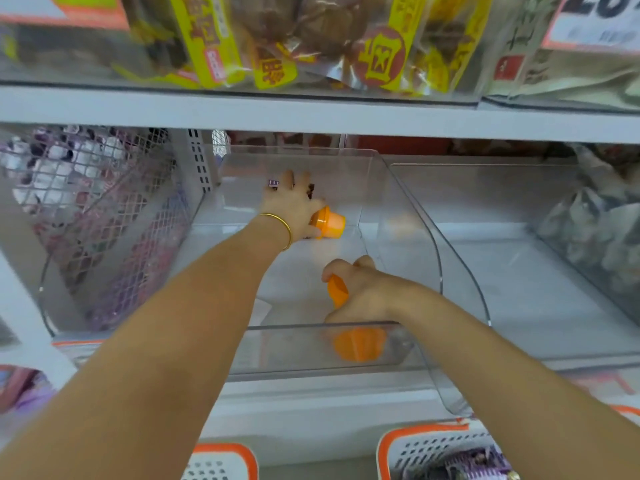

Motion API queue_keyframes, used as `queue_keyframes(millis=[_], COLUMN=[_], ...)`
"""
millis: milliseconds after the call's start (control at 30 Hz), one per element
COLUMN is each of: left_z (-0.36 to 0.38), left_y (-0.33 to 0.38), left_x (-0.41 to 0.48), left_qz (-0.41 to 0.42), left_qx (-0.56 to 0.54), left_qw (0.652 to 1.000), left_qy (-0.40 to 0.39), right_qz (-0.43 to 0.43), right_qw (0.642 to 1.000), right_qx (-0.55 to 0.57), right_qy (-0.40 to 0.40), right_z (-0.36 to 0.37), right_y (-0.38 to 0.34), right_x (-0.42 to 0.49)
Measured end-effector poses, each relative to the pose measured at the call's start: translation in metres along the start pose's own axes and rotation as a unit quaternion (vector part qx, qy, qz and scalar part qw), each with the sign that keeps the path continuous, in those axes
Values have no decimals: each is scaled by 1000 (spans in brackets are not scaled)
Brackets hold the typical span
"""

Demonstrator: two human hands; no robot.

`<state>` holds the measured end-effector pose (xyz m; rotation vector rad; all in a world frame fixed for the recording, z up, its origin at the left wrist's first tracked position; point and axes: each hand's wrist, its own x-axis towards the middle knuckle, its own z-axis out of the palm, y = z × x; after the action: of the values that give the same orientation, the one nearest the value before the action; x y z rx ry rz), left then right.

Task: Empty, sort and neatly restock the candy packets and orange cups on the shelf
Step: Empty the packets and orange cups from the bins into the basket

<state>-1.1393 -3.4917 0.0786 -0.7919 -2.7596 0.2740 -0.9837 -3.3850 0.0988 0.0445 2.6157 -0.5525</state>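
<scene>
orange cups (330, 225) inside clear bin (294, 348) on white shelf (311, 400)

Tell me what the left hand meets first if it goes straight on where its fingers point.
The left hand would likely meet the candy packets at its fingertips, before the clear bin back wall; depth unclear.

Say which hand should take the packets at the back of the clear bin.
Left, probably. The left hand is at the packets at the back of the clear bin; the right hand grips an orange cup near the front.
</scene>
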Motion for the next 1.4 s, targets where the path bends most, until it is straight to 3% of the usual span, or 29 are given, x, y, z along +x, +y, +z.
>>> queue_keyframes(millis=[300, 533, 767, 900, 1033, 1200, 1400], left_z=[6, 20, 15, 2, 6, 15, 8], left_y=[3, 7, 9, -4, -11, -10, 5], left_x=[-6, -15, -15, -18, -32, -30, -27], left_qz=[-9, 20, -20, -33, -42, 32, 5], left_qx=[-250, -168, -172, -116, -169, -203, -293], left_qw=[961, 975, 970, 977, 965, 967, 950], left_qy=[-117, -145, -172, -178, -198, -150, -107], right_qz=[20, 22, 21, 19, 18, 22, 22], right_qw=[995, 990, 990, 990, 991, 992, 992], right_qx=[89, 119, 121, 122, 110, 108, 104], right_qy=[44, 65, 71, 71, 71, 65, 64], right_z=[1, 1, 2, 1, 1, 2, 2], right_y=[4, 3, 6, 6, 6, 6, 8], right_x=[3, 3, 3, 2, 4, 5, 9])
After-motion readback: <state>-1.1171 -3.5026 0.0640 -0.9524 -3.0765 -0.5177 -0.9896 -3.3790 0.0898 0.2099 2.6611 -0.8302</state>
